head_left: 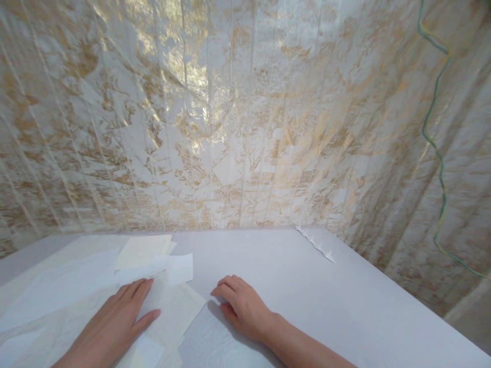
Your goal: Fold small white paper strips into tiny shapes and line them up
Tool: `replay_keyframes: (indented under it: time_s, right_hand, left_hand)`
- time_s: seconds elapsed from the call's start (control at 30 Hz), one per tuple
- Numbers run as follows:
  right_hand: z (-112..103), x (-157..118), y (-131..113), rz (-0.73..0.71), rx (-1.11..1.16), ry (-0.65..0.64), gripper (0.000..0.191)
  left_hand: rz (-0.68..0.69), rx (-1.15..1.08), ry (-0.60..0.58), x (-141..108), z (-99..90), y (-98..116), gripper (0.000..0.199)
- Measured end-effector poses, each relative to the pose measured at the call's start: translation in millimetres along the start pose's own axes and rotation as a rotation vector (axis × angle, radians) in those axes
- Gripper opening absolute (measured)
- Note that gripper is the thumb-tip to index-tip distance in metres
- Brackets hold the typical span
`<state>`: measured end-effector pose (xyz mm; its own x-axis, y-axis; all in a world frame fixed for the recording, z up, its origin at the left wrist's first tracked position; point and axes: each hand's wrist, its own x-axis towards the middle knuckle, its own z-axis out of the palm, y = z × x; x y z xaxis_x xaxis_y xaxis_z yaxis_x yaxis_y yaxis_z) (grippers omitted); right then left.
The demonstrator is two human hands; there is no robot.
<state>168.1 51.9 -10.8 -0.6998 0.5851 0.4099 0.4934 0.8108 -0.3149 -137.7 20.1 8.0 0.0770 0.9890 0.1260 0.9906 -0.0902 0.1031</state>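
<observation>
My left hand (117, 317) lies flat on overlapping sheets of white and cream paper (49, 291), its thumb held away from the fingers. Beyond its fingertips are a cream sheet (143, 250) and a small white piece (180, 269). To the right, my right hand (241, 306) rests with curled fingers at the top corner of a thin, wrinkled whitish sheet (215, 337). Whether those fingers pinch anything is hidden.
The pale table (364, 301) reaches back to a shiny gold-patterned curtain (230, 128). A jagged white paper strip (315, 244) lies near the back right. A green wavy cord (441, 168) hangs at the right.
</observation>
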Motion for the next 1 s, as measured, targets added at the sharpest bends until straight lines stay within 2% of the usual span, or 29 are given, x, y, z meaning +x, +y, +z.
replay_keyframes:
  time_s: [0.1,0.23,0.37,0.53,0.73,0.9,1.0]
  right_hand:
    - [1,0,0,0.006,0.019,0.002,0.043]
    - [0,-1,0,0.031,0.053,0.008,0.045]
    - [-3,-2,0,0.091,0.13,0.037,0.051]
    - [-8,-3,-1,0.179,0.204,0.061,0.051]
    - [-1,-4,1,0.213,0.174,0.103,0.05]
    - [7,-2,11,0.258,0.125,0.168,0.051]
    - [8,1,16,0.294,0.095,0.209,0.049]
  left_hand:
    - [-0.027,-0.003,-0.016,16,-3.5,-6,0.067]
    - [-0.054,-0.014,-0.072,38,-8.2,-11,0.046]
    - [-0.074,-0.014,-0.081,45,-9.1,-9,0.03]
    - [-0.106,0.002,-0.084,39,-10.8,-9,0.04]
    - [-0.125,0.018,-0.092,31,-6.7,-10,0.031]
    - [-0.133,0.031,-0.055,28,2.3,-15,0.058]
    - [-0.106,0.024,-0.053,31,9.9,-22,0.052]
